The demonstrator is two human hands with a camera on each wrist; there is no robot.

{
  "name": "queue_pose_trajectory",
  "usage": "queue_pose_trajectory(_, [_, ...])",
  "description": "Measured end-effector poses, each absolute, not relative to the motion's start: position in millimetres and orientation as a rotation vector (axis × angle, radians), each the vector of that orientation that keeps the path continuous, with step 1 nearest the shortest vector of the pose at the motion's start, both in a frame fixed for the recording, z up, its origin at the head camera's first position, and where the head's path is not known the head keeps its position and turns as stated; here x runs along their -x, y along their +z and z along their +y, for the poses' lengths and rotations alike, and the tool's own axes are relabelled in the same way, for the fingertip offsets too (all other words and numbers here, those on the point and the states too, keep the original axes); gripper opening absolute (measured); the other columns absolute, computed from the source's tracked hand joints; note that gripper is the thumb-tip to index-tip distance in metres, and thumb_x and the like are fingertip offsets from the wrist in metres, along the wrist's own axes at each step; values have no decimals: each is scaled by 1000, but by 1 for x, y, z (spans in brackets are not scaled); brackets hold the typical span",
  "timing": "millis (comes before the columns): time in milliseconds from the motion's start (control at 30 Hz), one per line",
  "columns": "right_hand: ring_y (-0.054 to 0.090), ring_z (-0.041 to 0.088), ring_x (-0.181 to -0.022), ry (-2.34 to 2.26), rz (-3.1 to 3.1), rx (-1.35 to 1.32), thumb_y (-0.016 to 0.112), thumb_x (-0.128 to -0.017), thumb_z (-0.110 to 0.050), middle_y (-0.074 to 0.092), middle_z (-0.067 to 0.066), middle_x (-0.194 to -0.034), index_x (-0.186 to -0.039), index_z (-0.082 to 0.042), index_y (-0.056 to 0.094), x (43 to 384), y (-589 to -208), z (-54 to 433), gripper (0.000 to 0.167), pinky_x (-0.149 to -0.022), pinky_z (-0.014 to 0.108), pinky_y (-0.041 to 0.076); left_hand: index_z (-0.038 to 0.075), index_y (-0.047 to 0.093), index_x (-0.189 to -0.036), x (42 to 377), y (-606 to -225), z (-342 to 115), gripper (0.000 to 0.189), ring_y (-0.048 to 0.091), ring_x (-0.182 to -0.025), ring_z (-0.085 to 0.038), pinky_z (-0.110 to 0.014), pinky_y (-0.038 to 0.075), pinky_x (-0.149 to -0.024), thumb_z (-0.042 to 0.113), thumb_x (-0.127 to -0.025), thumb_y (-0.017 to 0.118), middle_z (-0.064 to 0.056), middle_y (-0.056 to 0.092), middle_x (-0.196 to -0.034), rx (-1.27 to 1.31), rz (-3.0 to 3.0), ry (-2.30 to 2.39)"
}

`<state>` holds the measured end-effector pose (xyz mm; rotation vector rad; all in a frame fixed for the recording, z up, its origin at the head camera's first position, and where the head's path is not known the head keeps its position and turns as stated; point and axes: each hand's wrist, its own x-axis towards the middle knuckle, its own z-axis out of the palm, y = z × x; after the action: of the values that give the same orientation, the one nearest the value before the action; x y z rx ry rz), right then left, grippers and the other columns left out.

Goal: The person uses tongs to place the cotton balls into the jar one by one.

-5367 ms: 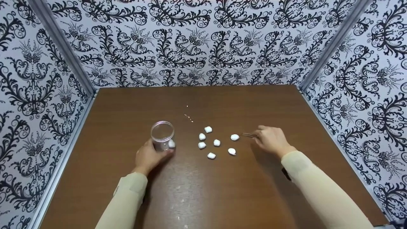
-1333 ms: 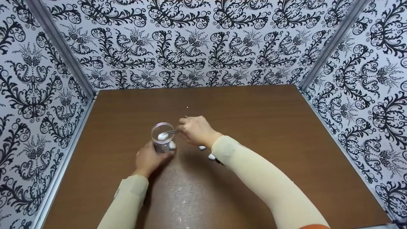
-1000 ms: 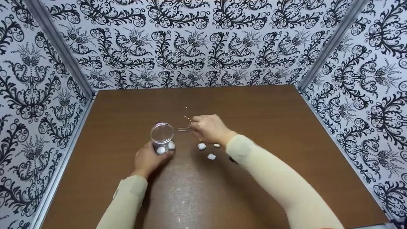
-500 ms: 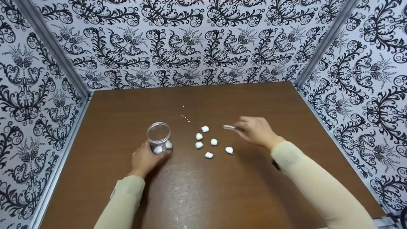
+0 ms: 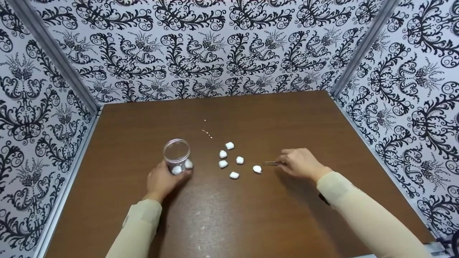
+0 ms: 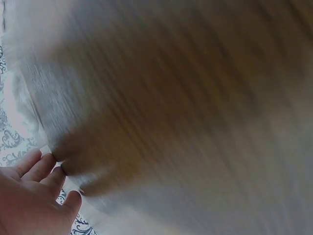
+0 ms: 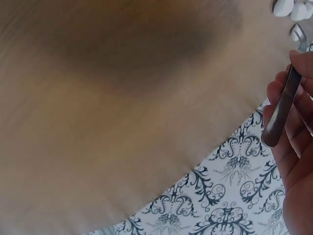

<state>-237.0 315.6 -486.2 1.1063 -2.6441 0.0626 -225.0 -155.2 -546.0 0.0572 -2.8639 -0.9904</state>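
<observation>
My left hand (image 5: 160,180) holds a clear plastic jar (image 5: 177,150) that stands open-topped on the table's left half. Two white cotton balls (image 5: 176,170) show through its lower wall. Metal tweezers (image 5: 271,163) are pinched between the thumb and fingers of my right hand (image 5: 300,164); their handle (image 7: 280,117) lies across the fingers in the right wrist view. The tweezer tips point left, just short of the rightmost loose cotton ball (image 5: 257,168). In the left wrist view the fingers (image 6: 53,180) are at the lower left, and most of the jar is out of frame.
Several more cotton balls lie loosely grouped between the hands, among them a far one (image 5: 230,146) and a near one (image 5: 234,175). Small white specks (image 5: 207,133) are on the brown table (image 5: 222,215) behind them. Patterned walls (image 5: 211,53) enclose the back and sides.
A cotton ball carried by the tweezers has dropped into the jar, beside the one inside. My right hand has swung back right and down to the rightmost loose ball. My left hand keeps its hold.
</observation>
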Motion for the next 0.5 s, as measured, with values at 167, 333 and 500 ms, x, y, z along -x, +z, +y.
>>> queue_pose_trajectory(167, [56, 13, -58, 58, -2646, -1111, 80, -84, -22, 58, -4, -78, -88, -15, 75, 237, -488, 309, 9, -51, 38, 51, 5, 59, -121, 225, -547, -155, 73, 63, -107, -39, -59, 41, -94, 55, -73, 83, -18, 68, -115, -58, -2854, -995])
queue_pose_trajectory(333, [53, 12, -56, 20, -2656, -1112, 80, -85, -23, 56, -4, -77, -85, -16, 74, 238, -490, 308, 10, -50, 36, 49, 5, 59, -122, 225, -549, -156, 74, 64, -106, -39, -58, 42, -94, 55, -73, 84, -17, 68, -116, -47, -2848, -995])
queue_pose_trajectory(500, [49, 11, -54, 1, -2662, -1137, 80, -85, -24, 54, -4, -74, -81, -15, 71, 239, -495, 309, 13, -49, 34, 47, 6, 59, -123, 226, -549, -156, 74, 64, -105, -39, -57, 43, -93, 54, -73, 84, -16, 69, -115, -15, -2828, -994])
